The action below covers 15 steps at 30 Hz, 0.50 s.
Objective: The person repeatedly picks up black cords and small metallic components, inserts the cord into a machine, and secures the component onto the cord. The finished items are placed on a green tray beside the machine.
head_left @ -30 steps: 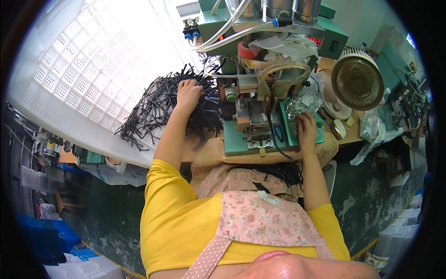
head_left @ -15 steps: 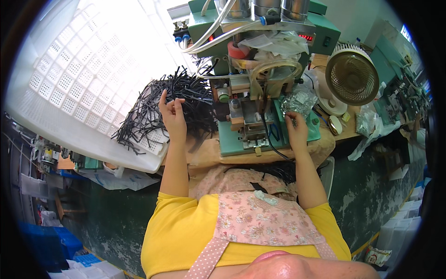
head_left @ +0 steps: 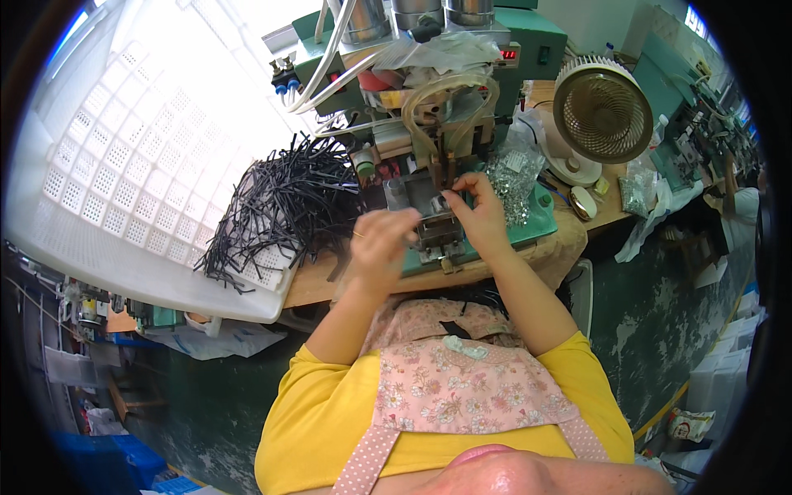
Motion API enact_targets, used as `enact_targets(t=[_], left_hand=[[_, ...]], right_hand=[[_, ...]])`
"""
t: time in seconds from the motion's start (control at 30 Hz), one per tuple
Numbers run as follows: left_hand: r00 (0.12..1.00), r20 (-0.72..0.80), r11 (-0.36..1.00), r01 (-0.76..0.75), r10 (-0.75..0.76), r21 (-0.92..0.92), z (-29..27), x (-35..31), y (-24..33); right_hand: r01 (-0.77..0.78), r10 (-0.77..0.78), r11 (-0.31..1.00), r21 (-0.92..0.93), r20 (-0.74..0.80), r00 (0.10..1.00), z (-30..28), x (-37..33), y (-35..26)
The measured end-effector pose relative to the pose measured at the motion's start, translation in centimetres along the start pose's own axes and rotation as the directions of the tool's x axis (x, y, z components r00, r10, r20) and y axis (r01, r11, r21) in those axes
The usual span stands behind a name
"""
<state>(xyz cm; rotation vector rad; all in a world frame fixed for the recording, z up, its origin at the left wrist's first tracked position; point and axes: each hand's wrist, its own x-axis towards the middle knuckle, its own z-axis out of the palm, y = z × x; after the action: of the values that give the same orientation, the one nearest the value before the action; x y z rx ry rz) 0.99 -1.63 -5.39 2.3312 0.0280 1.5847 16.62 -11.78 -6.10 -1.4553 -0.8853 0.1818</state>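
The small shiny metal bits (head_left: 517, 183) lie in a heap on the right side of the green machine (head_left: 540, 223). They look light, hard and maybe slippery, so pinch one by its edges. The black strips (head_left: 285, 198) lie in a pile to the left. They look light and bendy; hold one near its end. Your right hand (head_left: 480, 208) is at the metal block (head_left: 419, 191), thumb and first finger near each other; you can't tell if they pinch anything. Your left hand (head_left: 379, 245) is blurry, so you can't tell how its fingers are.
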Motion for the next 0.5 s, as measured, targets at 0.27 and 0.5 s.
enact_targets(t=[0.27, 0.5], left_hand=[[0.967, 0.093, 0.968, -0.229, 0.239, -0.103, 5.1, -0.1, 0.9], [0.964, 0.065, 0.961, -0.251, 0.259, -0.117, 5.4, -0.7, 0.2]], right_hand=[[0.201, -0.312, 0.872, -0.445, -0.190, 0.931, -6.2, 0.8, 3.6], [0.081, -0.143, 0.751, -0.655, -0.042, 0.989, -10.0, -0.5, 10.9]])
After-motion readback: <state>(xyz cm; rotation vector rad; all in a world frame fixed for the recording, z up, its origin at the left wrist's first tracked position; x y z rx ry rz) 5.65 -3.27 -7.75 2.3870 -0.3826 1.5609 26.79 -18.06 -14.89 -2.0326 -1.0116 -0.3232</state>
